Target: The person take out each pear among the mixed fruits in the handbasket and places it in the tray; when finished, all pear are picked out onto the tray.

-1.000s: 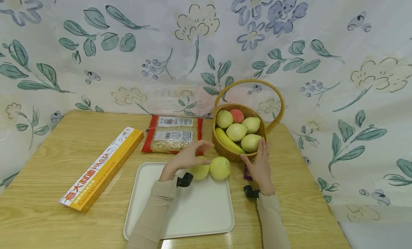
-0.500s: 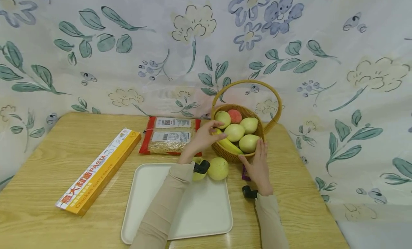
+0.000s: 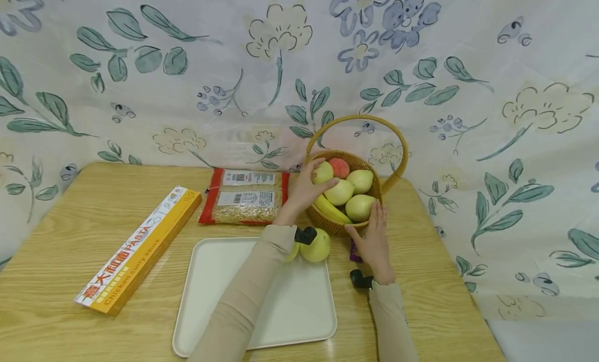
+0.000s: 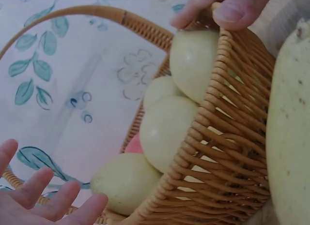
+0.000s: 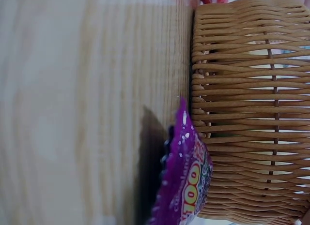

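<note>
Basket (image 3: 329,225): fruit-filled, between 1 and 2 o'clock of the tray (image 3: 285,312). Right hand (image 3: 373,242): fingers straight, laid against its rim at 5 o'clock, presumably steadying it. Left hand (image 3: 303,191): grasping nothing, at 9 o'clock, fingers spread beside a green fruit (image 3: 323,172), apparently to fit its roundness.

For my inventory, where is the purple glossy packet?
In the head view, the purple glossy packet lies right of centre, below the brown wicker basket, beside the right hand.
</note>
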The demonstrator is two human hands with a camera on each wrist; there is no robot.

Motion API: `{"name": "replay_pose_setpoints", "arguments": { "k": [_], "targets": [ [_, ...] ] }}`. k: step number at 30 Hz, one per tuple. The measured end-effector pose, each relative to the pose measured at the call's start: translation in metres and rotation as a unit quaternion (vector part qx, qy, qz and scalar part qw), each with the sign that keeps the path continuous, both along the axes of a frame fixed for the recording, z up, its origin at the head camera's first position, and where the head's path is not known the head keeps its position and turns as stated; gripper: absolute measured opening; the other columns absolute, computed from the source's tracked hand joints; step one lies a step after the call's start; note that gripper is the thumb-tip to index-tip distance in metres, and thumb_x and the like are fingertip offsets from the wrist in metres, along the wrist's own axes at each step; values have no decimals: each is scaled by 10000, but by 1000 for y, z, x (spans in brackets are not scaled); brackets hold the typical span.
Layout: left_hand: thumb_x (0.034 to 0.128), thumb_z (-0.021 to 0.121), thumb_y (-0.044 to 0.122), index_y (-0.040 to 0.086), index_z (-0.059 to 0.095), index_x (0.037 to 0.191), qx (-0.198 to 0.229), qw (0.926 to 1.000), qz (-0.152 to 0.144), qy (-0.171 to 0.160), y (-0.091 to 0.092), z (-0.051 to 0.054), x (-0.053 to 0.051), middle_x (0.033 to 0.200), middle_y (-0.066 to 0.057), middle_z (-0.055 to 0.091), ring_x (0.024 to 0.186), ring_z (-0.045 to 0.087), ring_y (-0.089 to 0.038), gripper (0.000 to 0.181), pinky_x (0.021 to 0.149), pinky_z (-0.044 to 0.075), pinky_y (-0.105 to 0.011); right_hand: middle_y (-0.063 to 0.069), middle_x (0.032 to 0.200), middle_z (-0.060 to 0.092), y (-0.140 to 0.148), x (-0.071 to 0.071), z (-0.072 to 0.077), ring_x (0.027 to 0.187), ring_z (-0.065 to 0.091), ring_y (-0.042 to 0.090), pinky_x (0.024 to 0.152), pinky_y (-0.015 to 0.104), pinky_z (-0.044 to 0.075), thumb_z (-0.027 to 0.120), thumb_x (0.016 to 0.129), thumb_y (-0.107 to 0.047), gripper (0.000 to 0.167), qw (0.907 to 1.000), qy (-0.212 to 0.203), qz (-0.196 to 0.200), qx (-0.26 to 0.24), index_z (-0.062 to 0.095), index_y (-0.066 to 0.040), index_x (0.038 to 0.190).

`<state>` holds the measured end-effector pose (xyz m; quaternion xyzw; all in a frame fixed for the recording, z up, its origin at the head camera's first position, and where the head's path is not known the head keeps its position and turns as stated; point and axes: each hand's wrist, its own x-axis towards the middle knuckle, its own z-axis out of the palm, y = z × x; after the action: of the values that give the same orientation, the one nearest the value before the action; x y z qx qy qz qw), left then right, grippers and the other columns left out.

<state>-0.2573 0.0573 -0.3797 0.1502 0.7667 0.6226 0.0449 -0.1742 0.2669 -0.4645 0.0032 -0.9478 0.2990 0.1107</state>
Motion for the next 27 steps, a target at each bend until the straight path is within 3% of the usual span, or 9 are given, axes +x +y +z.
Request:
{"name": "replay_pose_setpoints", "arguments": {
  "k": [5,12,16,27],
  "targets": [
    [897,678,376,207,368,1481,-40,9999,-136,-43,7,-6,-5,1538,-89,342,1400,345,-372,683,1070,404,-508,177,1626,-70,0,-2,-2,1492,-112,388,1154,613,177,587,941,-438,989,10000,-7,-36,-11,-92,-47,1545],
    [897,664,418,186,367,1484,-485,9950,-782,-394,20,-12,-14,1545,-117,334,1417,321,-371,697,1101,359,-529,207,1622,-43,2,-1,-3,1485,-69,432,1136,632,200,595,935,-440,994,10000,64,-42,29,-73,-27,1544],
    [904,654,421,147,360,1490,-608,9914,-1081,-421,27,-11,-20,1546,-127,338,1429,304,-373,711,1127,323,-531,205,1623,-38,2,-1,-3,1486,-65,430,1121,642,225,603,933,-429,989,9999,100,-78,54,-61,-26,1546],
    [914,662,331,58,325,1492,-794,9896,-1158,-305,34,-3,-34,1535,-175,342,1416,327,-377,722,1127,335,-508,210,1622,-24,0,-1,-3,1483,-71,437,1122,656,192,598,929,-443,987,9998,190,-17,41,-30,11,1541]
  ]
}}
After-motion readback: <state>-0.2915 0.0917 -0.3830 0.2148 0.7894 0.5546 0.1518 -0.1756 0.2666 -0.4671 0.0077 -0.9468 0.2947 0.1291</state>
